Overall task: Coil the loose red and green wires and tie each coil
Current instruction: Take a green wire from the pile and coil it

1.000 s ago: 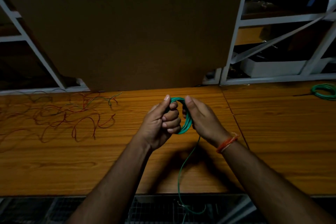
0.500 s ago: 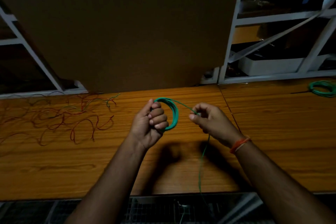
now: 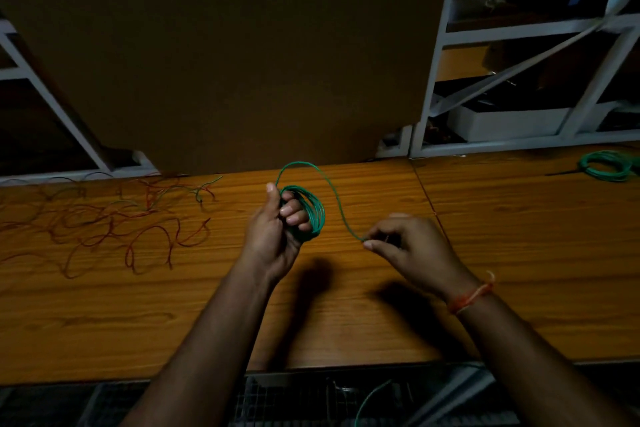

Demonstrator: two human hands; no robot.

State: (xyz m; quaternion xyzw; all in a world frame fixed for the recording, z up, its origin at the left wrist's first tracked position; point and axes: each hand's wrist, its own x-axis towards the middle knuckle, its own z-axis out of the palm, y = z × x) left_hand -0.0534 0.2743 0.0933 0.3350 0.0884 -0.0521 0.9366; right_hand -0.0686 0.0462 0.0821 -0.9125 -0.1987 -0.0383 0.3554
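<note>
Centrally, above the wooden worktop point(image 3: 346, 322), a green wire coil point(image 3: 310, 213) is gripped by the curled fingers of the left hand point(image 3: 273, 236). Its loose strand point(image 3: 325, 180) is arched up and rightward, pinched by the right hand point(image 3: 412, 246). Loose red and green wires point(image 3: 114, 222) are spread far left; a finished green coil point(image 3: 607, 166) is seen far right.

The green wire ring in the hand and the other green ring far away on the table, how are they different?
The left hand grips the near ring above the table; the far ring lies flat on it, untouched. The near ring has a loose strand arching over to the right hand, which pinches it; the far ring shows none. Both are green wire wound in several loops.
</note>
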